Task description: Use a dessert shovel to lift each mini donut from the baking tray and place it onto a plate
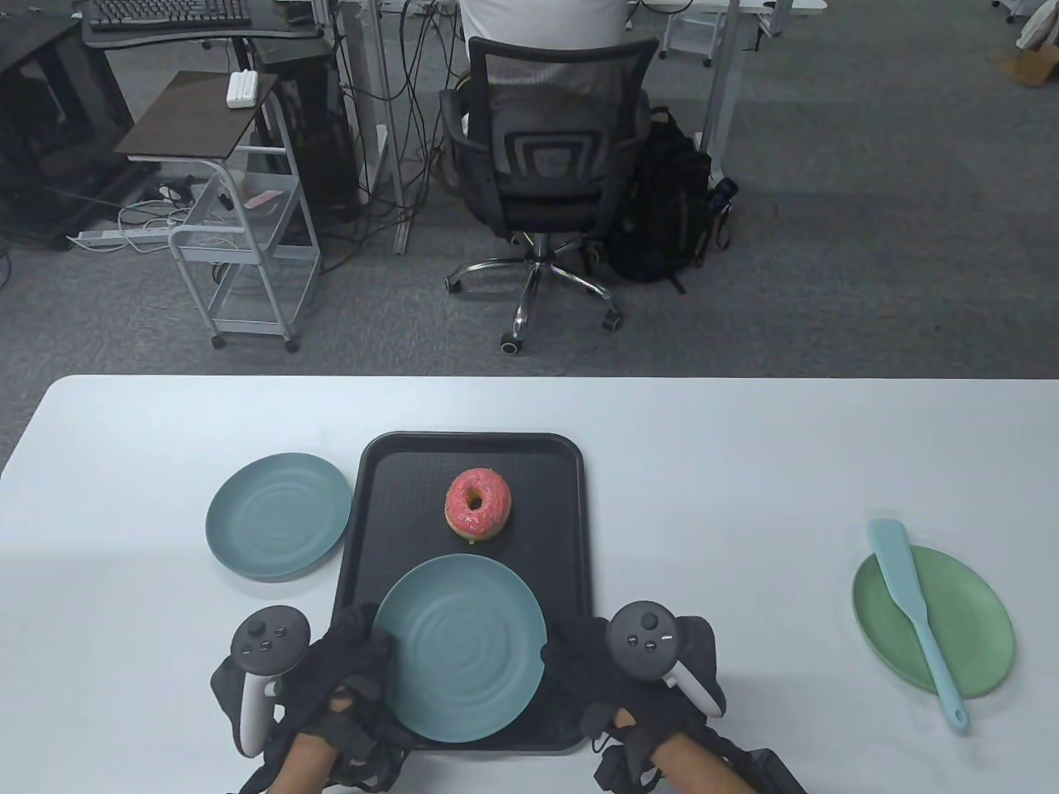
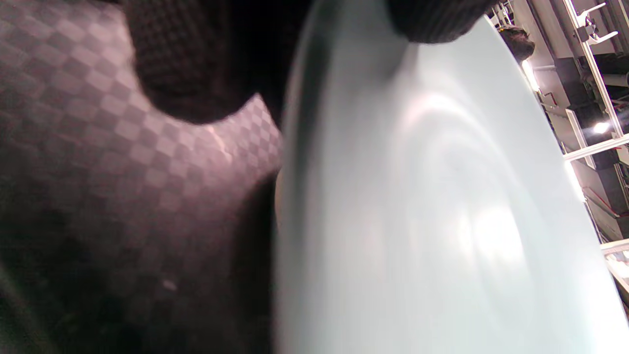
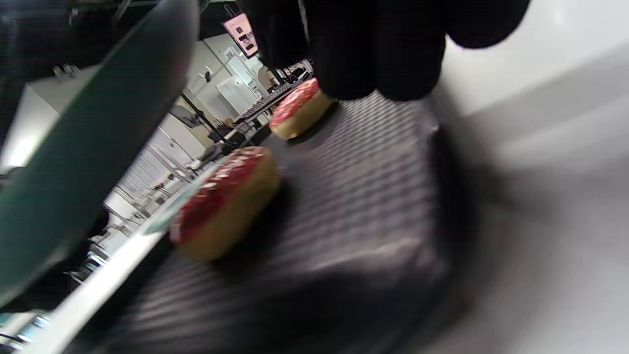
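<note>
Both hands hold a teal plate (image 1: 461,647) by its rim, just above the near half of the black baking tray (image 1: 372,513). My left hand (image 1: 364,653) grips its left edge and my right hand (image 1: 571,653) its right edge. In the left wrist view the plate (image 2: 417,196) fills the frame, with gloved fingers (image 2: 186,64) below its rim over the tray (image 2: 123,162). A pink-iced donut (image 1: 477,503) sits on the far half of the tray. The right wrist view shows a second donut (image 3: 226,201) under the raised plate (image 3: 88,147), nearer than the far donut (image 3: 297,110). The light blue dessert shovel (image 1: 914,616) lies across a green plate (image 1: 968,628) at the right.
Another teal plate (image 1: 279,514) lies on the white table left of the tray. Beyond the table's far edge stand an office chair (image 1: 546,157), with a person seated in it, and a small cart (image 1: 240,223).
</note>
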Action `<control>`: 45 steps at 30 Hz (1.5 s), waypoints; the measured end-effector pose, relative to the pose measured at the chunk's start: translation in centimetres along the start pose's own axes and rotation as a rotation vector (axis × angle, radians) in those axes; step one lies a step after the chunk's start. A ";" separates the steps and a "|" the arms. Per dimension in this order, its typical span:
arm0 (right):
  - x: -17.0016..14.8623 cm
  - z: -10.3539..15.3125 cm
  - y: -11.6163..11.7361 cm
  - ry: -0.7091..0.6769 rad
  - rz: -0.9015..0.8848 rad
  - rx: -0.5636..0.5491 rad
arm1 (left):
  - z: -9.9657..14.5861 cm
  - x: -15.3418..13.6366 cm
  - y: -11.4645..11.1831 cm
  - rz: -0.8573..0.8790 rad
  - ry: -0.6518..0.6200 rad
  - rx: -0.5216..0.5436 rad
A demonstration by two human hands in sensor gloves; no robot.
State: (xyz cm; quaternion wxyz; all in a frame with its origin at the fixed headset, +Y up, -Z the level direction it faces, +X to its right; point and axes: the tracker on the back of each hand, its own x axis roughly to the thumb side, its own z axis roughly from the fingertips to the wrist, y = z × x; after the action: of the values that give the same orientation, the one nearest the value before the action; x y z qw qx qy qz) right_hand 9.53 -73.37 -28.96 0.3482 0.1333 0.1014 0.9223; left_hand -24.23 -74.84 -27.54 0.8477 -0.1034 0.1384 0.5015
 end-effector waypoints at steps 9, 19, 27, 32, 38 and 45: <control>0.4 0.3 -0.4 0.023 -0.216 -0.074 | 0.0 0.6 -0.7 0.017 -0.086 -0.099; -4.4 -0.1 -9.5 0.214 -0.238 -0.425 | -0.2 0.5 0.2 -0.069 -0.139 -0.073; -9.8 -4.6 -14.4 0.548 -0.183 -0.611 | -0.5 0.3 1.0 -0.053 -0.121 -0.062; -12.2 -8.4 -14.1 0.671 -0.224 -0.603 | -0.7 0.3 1.9 -0.039 -0.115 -0.060; -14.9 -11.3 -13.2 0.762 -0.281 -0.557 | -0.9 0.1 2.3 -0.024 -0.101 -0.063; -16.3 -12.9 -12.8 0.795 -0.274 -0.504 | -0.7 0.3 2.4 -0.022 -0.095 -0.062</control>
State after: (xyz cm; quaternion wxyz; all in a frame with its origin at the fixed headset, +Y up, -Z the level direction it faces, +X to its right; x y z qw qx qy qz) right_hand 25.05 -76.05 -47.56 0.4223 -0.3320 0.0165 0.8433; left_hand -26.33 -73.71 -28.39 0.8552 -0.1069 0.0812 0.5006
